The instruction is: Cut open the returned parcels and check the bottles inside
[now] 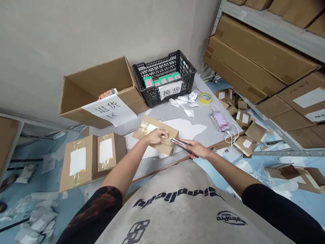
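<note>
A small cardboard box lies on the table in front of me, with clear packing tape and a white label on its top. My left hand is over the box, fingers pinched on crumpled tape near its right end. My right hand is wrapped round a red and black utility knife. The knife's front end points left and touches or nearly touches the taped end of the box, close to my left fingertips. I cannot make out how far the blade is out.
Behind are an open carton and a black crate of green-and-pink boxes. Two taped boxes stand at left. Yellow tape, paper scraps and a phone with a white cord lie right. Loaded shelves flank the table.
</note>
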Demonstrator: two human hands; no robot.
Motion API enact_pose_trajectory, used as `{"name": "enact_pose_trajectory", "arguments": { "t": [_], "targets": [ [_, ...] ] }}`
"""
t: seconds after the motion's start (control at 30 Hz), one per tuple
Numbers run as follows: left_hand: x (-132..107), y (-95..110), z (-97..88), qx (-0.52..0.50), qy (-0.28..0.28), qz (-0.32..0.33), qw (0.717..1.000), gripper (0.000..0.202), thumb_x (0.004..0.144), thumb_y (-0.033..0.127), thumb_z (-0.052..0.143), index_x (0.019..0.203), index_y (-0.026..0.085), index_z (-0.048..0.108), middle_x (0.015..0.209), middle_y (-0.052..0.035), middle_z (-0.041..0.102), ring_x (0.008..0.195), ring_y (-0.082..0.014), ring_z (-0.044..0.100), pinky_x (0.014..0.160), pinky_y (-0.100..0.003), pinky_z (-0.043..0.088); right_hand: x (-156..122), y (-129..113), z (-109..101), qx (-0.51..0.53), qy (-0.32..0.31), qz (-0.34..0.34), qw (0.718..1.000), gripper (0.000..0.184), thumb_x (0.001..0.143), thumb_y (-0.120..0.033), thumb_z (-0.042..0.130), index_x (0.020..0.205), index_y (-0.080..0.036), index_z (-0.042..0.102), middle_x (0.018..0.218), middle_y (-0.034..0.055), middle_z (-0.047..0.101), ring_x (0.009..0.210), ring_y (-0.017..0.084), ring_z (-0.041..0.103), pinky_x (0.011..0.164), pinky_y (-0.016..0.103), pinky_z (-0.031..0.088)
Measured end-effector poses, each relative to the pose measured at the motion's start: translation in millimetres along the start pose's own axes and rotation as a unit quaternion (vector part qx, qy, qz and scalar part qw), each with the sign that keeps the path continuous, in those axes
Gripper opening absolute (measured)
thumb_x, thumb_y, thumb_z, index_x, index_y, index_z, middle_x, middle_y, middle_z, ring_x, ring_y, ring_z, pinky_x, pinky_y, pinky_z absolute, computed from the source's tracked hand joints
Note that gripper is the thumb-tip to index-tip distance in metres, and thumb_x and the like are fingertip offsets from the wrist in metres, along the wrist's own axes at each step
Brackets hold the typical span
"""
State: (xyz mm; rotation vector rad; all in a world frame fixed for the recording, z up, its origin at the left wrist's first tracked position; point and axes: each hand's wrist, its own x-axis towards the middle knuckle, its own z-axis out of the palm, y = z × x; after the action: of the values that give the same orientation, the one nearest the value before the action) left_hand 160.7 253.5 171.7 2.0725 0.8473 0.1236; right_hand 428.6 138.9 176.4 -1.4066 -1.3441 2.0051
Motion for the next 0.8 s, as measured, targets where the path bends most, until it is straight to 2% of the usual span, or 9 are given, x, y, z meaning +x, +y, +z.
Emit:
{"name": "enact_pose_trajectory", "arguments": {
  "t": [0.1,0.2,0.27,0.37,0.47,0.63,0.7,0.8],
  "targets": [
    [2.5,9.9,-2.6,0.08,-0.037,0.003,0.996,0.013,0.079,0.032,0.06,0.075,0.021,0.065,0.082,-0.0014,0.066,0.091,-0.0184,0.056,0.086,-0.028,0.04,-2.6,13.5,-1.6,-0.038,0.04,-0.024,0.998,0.06,0.094,-0.047,0.049,0.149,-0.025,0.039,0.055,-0.0045,0.053,0.041,0.01,0.048,0.044,0.021,0.041],
    [6.0,19.8,-1.6,0.172,-0.053,-0.001,0.984,0.021,0.073,0.041,0.067,0.075,0.02,0.062,0.083,-0.0025,0.065,0.096,-0.0219,0.054,0.092,-0.031,0.036,-7.3,27.5,-1.9,-0.103,0.103,-0.058,0.988,0.055,0.094,-0.046,0.049,0.146,-0.028,0.044,0.059,-0.0041,0.055,0.045,0.009,0.05,0.05,0.023,0.046],
    [8.2,22.3,-0.1,0.194,-0.065,-0.002,0.979,0.029,0.07,0.047,0.071,0.078,0.02,0.062,0.088,-0.0042,0.066,0.099,-0.0236,0.053,0.09,-0.031,0.035,-9.8,32.8,-0.1,-0.127,0.115,-0.072,0.983,0.054,0.095,-0.045,0.048,0.146,-0.029,0.045,0.061,-0.0039,0.057,0.046,0.01,0.051,0.054,0.024,0.048],
    [10.2,19.3,2.4,0.174,-0.067,0.004,0.982,0.029,0.071,0.046,0.073,0.08,0.02,0.062,0.09,-0.0041,0.066,0.098,-0.0227,0.053,0.089,-0.03,0.035,-9.9,33.6,6.6,-0.123,0.104,-0.071,0.984,0.055,0.095,-0.047,0.047,0.146,-0.029,0.043,0.065,-0.0031,0.059,0.048,0.009,0.052,0.054,0.024,0.048],
    [10.3,14.8,7.1,0.139,-0.029,0.01,0.99,0.024,0.07,0.039,0.074,0.076,0.021,0.06,0.084,-0.0017,0.065,0.091,-0.0204,0.055,0.087,-0.03,0.036,-6.6,31.6,16.1,-0.094,0.112,-0.067,0.987,0.055,0.096,-0.047,0.045,0.147,-0.028,0.042,0.067,-0.003,0.059,0.049,0.01,0.052,0.052,0.024,0.048],
    [7.7,15.5,15.5,0.135,0.031,-0.008,0.99,0.016,0.071,0.029,0.07,0.067,0.021,0.057,0.075,0.0002,0.06,0.078,-0.018,0.055,0.076,-0.028,0.039,-3.5,32.3,31.1,-0.041,0.124,-0.039,0.991,0.057,0.096,-0.047,0.044,0.149,-0.028,0.038,0.063,-0.0029,0.058,0.046,0.01,0.051,0.048,0.024,0.048],
    [6.6,16.3,14.2,0.133,0.024,-0.003,0.991,0.012,0.072,0.028,0.068,0.069,0.021,0.059,0.076,-0.0003,0.061,0.079,-0.018,0.056,0.075,-0.028,0.039,-4.4,31.8,35.4,-0.036,0.132,-0.027,0.99,0.057,0.097,-0.048,0.043,0.15,-0.028,0.037,0.062,-0.0026,0.059,0.045,0.01,0.051,0.048,0.024,0.048],
    [6.4,15.6,6.5,0.106,-0.025,0.001,0.994,0.008,0.076,0.029,0.062,0.076,0.02,0.064,0.082,-0.0017,0.065,0.081,-0.0178,0.057,0.076,-0.027,0.04,-6.4,28.4,38.3,-0.059,0.146,-0.017,0.987,0.055,0.097,-0.047,0.043,0.149,-0.029,0.039,0.061,-0.0026,0.058,0.044,0.01,0.052,0.048,0.024,0.048]
  ]
}}
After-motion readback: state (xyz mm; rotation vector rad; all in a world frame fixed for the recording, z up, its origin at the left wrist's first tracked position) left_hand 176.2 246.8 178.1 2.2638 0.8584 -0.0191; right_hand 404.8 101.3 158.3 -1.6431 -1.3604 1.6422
